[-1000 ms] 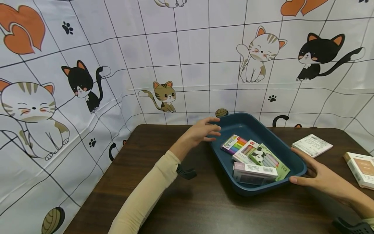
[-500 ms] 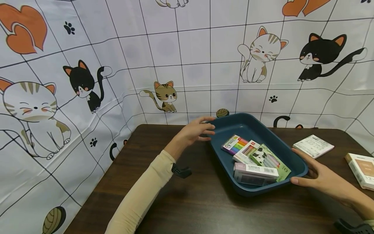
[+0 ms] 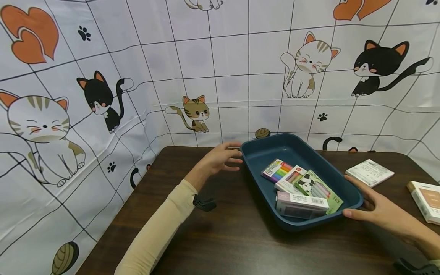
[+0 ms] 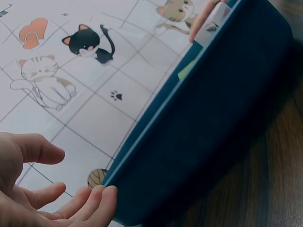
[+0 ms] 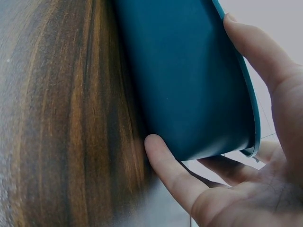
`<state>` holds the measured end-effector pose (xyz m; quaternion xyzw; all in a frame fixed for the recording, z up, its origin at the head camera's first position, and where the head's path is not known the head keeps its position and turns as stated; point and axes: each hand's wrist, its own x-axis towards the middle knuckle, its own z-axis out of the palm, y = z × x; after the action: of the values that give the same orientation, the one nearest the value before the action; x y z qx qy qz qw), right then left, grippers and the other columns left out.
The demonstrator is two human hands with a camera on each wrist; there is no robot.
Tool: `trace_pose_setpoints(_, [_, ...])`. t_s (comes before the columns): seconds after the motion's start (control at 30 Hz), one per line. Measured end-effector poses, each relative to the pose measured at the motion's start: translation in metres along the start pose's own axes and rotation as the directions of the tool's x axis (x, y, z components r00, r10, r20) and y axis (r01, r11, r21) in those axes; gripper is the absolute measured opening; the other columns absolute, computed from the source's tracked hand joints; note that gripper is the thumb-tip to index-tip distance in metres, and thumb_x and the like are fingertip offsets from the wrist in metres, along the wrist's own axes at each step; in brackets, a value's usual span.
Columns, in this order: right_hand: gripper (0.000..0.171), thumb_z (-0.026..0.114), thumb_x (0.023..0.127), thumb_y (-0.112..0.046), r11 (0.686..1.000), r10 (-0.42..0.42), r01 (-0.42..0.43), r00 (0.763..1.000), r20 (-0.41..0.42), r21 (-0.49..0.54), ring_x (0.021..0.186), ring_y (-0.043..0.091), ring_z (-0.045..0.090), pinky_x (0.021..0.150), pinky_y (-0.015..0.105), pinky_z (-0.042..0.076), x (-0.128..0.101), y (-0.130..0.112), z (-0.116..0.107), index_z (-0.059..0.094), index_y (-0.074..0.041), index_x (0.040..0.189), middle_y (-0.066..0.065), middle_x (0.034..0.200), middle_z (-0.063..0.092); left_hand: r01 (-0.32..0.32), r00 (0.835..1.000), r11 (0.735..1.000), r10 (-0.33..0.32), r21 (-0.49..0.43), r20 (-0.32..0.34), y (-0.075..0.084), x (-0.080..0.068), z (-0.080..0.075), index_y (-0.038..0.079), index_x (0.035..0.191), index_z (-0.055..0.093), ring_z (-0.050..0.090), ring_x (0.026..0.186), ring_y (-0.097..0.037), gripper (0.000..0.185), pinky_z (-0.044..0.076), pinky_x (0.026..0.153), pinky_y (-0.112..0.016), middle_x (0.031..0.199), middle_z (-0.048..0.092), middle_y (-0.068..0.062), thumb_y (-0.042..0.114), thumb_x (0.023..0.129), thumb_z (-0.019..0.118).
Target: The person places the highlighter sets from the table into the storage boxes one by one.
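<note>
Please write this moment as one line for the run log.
left hand: open, at tray corner | right hand: open, against blue tray | tray: marker boxes inside

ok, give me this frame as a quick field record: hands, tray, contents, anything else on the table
left hand: open, fingertips at the far left corner of the tray
right hand: open, fingers against the near right corner of the tray
tray: dark blue, on the dark wood table
tray contents: rainbow marker pack, red-and-white box, green panda box, pink-and-white box
outside tray: white box and tan-and-white box, both on the table to the right
</note>
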<state>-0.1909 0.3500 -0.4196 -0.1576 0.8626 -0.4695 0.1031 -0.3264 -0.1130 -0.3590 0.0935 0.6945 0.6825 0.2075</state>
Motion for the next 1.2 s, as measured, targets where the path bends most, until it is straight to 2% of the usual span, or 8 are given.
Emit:
trace_pose_setpoints(0.23, [0.095,0.066,0.102,-0.019,1.000,-0.003,0.003,1.000,-0.003,-0.008,0.136,0.065,0.022,0.077,0.023,0.051,0.000,0.000,0.000,-0.004,-0.036,0.164,0.035,0.161,0.006,0.010,1.000,1.000,-0.011,-0.025,-0.025,-0.011,0.004,-0.001,0.004,0.155,0.035,0.049,0.129,-0.048,0.059,0.051,0.095,-0.059,0.138,0.049,-0.022,0.009,0.102,0.059])
trace_pose_setpoints(0.37, [0.095,0.065,0.102,-0.018,1.000,-0.005,0.005,1.000,0.000,-0.007,0.135,0.066,0.025,0.077,0.026,0.053,-0.001,0.001,0.001,-0.004,-0.037,0.164,0.036,0.160,0.006,0.049,0.997,0.998,-0.050,-0.026,-0.058,-0.020,0.008,0.001,0.005,0.153,0.038,0.051,0.127,-0.047,0.058,0.056,0.088,-0.055,0.137,0.052,-0.019,0.009,0.101,0.062])
trace_pose_setpoints(0.5, [0.094,0.064,0.103,-0.019,1.000,-0.006,0.006,1.000,0.011,-0.001,0.134,0.066,0.026,0.077,0.028,0.054,-0.002,0.001,0.001,-0.004,-0.038,0.163,0.037,0.160,0.006,0.078,0.993,0.996,-0.082,-0.050,-0.089,-0.026,0.009,0.006,0.007,0.154,0.035,0.052,0.126,-0.046,0.061,0.058,0.084,-0.055,0.140,0.051,-0.021,0.010,0.100,0.064])
trace_pose_setpoints(0.6, [0.093,0.064,0.103,-0.019,1.000,-0.004,0.004,1.000,0.009,-0.006,0.135,0.066,0.026,0.077,0.027,0.054,-0.002,0.001,0.001,-0.004,-0.037,0.164,0.036,0.160,0.005,0.080,0.991,0.994,-0.088,-0.077,-0.101,-0.029,0.010,0.009,0.009,0.156,0.032,0.050,0.127,-0.047,0.066,0.058,0.082,-0.055,0.144,0.044,-0.025,0.011,0.099,0.066])
trace_pose_setpoints(0.73, [0.094,0.065,0.102,-0.020,1.000,0.001,-0.001,1.000,0.003,-0.002,0.135,0.065,0.026,0.078,0.026,0.053,-0.001,0.000,0.000,-0.004,-0.037,0.164,0.035,0.160,0.006,0.086,0.992,0.989,-0.097,-0.124,-0.085,-0.032,0.012,0.014,0.013,0.160,0.027,0.044,0.132,-0.048,0.073,0.058,0.081,-0.057,0.149,0.039,-0.026,0.011,0.099,0.067])
trace_pose_setpoints(0.97, [0.094,0.065,0.102,-0.019,1.000,-0.006,0.006,1.000,0.003,0.012,0.135,0.063,0.028,0.078,0.026,0.054,-0.001,0.000,0.000,-0.004,-0.035,0.164,0.036,0.159,0.010,0.091,0.992,0.968,-0.108,-0.233,-0.063,-0.039,0.019,0.021,0.020,0.162,0.021,0.043,0.131,-0.051,0.082,0.058,0.080,-0.058,0.146,0.041,-0.022,0.008,0.097,0.069])
trace_pose_setpoints(1.2, [0.094,0.065,0.102,-0.020,1.000,0.006,-0.006,1.000,0.005,0.016,0.134,0.065,0.030,0.078,0.028,0.054,-0.001,0.001,0.000,-0.005,-0.036,0.164,0.037,0.158,0.011,0.079,0.993,0.970,-0.096,-0.232,-0.065,-0.046,0.022,0.026,0.022,0.164,0.016,0.049,0.125,-0.050,0.087,0.058,0.079,-0.058,0.138,0.045,-0.022,0.008,0.096,0.068])
